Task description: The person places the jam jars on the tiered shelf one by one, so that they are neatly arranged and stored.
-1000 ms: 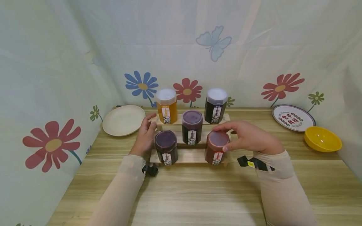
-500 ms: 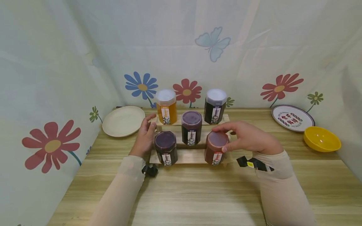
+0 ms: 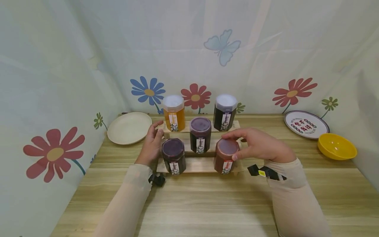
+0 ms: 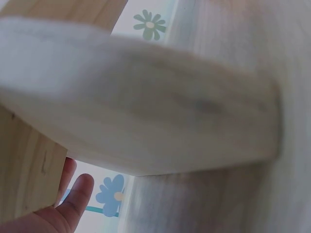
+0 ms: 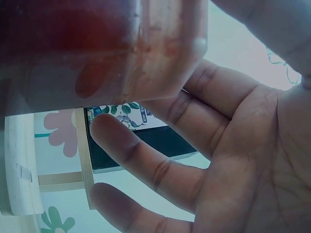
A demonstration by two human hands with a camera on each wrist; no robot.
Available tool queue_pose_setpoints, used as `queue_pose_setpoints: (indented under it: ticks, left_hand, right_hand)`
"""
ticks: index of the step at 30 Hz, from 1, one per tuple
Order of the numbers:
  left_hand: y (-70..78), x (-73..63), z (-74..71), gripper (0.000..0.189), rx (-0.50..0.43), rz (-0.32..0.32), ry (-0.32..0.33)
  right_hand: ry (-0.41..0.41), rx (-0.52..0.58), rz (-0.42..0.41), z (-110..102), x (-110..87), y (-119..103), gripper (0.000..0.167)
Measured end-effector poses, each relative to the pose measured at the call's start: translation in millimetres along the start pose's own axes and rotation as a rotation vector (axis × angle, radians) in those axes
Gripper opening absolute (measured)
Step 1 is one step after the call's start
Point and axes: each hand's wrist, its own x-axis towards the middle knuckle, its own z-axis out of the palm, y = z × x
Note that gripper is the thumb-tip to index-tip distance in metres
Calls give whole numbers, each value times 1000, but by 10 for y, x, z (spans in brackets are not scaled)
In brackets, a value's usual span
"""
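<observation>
My right hand (image 3: 263, 144) holds a jar of reddish-brown jam (image 3: 226, 156) between thumb and fingers near its lid, at the right of the lowest step. Its lower fingers spread free of the jar in the right wrist view. The jar stands upright on a stepped wooden rack (image 3: 199, 164). At the rack's left end, my left hand (image 3: 151, 144) lies alongside with its fingers extended against the wood. A wooden board (image 4: 146, 107) covers part of that hand in the left wrist view. Nearest to it is a dark purple jar (image 3: 173, 158) on the lowest step.
Another purple jar (image 3: 200, 136) occupies the middle step. An orange jar (image 3: 173, 115) and a black jar (image 3: 225, 113) with white lids stand on top. A cream plate (image 3: 129, 128) is left; a patterned plate (image 3: 306, 124) and yellow bowl (image 3: 337, 147) are right.
The whole head view has shifted slightly, with everything a little lower in the picture. Both hands and all the jars keep their places on the rack.
</observation>
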Motion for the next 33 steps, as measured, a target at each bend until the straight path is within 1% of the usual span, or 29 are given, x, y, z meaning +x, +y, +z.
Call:
queue_pose_setpoints:
  ticks: [5, 11, 19, 22, 26, 28, 31, 33]
  left_hand:
    - [4, 5, 0, 45, -4, 7, -4]
    - [-1, 16, -15, 46, -3, 5, -9]
    - [-21, 6, -43, 49, -44, -33, -16]
    - [-25, 2, -55, 49, -30, -43, -13]
    - [-32, -53, -111, 50, -5, -69, 1]
    - [-31, -99, -158, 50, -6, -68, 8]
    - [-20, -190, -253, 50, -10, -37, 8]
    - [-14, -262, -333, 50, 17, -9, 10]
  right_hand:
    - [-1, -6, 5, 3, -3, 13, 66]
    - [7, 3, -14, 8, 21, 29, 65]
    - [2, 2, -11, 35, 39, 62, 65]
    - [7, -13, -10, 40, 39, 77, 65]
    - [12, -9, -4, 43, 35, 75, 68]
    - [32, -11, 12, 41, 16, 67, 69]
    - [75, -10, 36, 40, -22, 63, 68]
    - [100, -4, 49, 44, -49, 63, 66]
